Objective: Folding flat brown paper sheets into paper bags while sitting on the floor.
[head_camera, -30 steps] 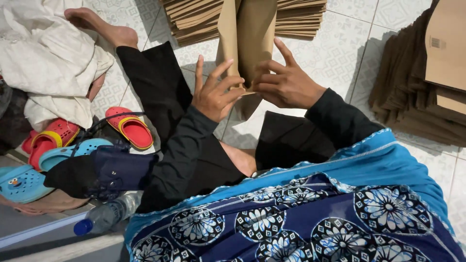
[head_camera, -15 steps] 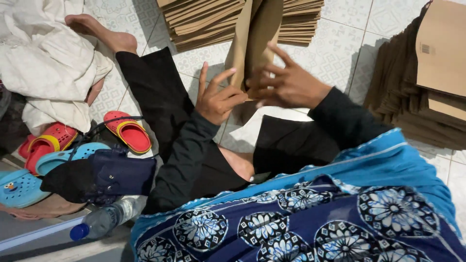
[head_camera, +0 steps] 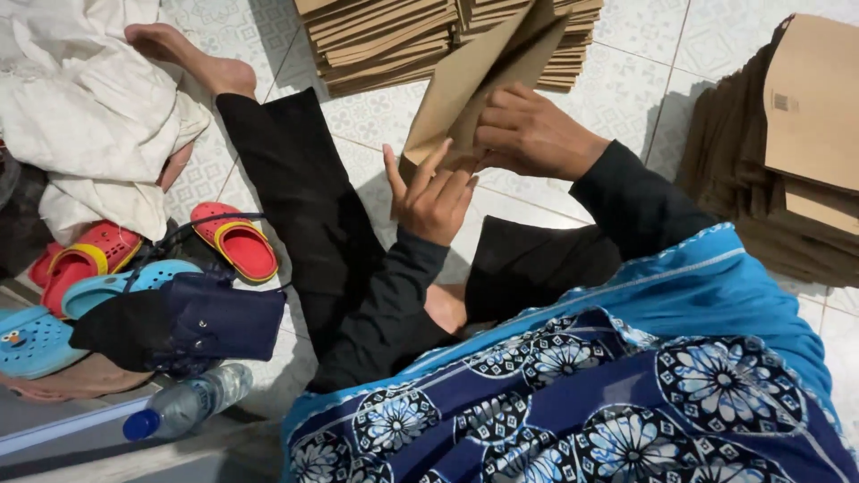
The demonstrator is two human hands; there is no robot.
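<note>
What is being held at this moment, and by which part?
A folded brown paper bag, gripped near its lower end by the right hand. The left hand is open, fingers touching the bag's bottom corner.

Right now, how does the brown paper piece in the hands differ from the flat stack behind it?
The paper piece is a single piece, lifted off the floor and tilted; the stack is many pieces lying flat on the tiled floor. The paper piece is pinched by the right hand with the left hand at its lower edge; the stack is untouched. Both are the same brown paper.
</note>
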